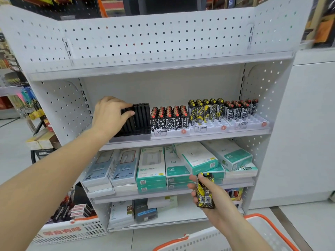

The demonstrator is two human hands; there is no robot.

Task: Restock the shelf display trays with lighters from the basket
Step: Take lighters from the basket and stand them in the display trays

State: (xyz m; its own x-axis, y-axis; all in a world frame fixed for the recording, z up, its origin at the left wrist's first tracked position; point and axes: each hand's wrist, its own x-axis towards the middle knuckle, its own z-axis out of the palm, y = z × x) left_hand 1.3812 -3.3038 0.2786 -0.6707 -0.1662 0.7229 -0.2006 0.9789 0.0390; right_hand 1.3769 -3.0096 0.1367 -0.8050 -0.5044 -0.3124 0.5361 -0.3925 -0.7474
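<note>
Restocking step, mid-transfer. Your right hand [208, 192] grips two yellow lighters [205, 192] above the basket [268, 230]; your left hand [110, 115] grips the black rack [139, 118] on the shelf [190, 137]. Next, judged: lift the lighters to the yellow tray [208, 127] and seat them upright in its free front slots.

Front slots of the right-hand white tray [253, 122] stand open — lighters [235, 109] crowd its back

Teal-and-white boxes [198, 158] and grey cable packs [110, 167] fill the lower shelf [137, 195].
</note>
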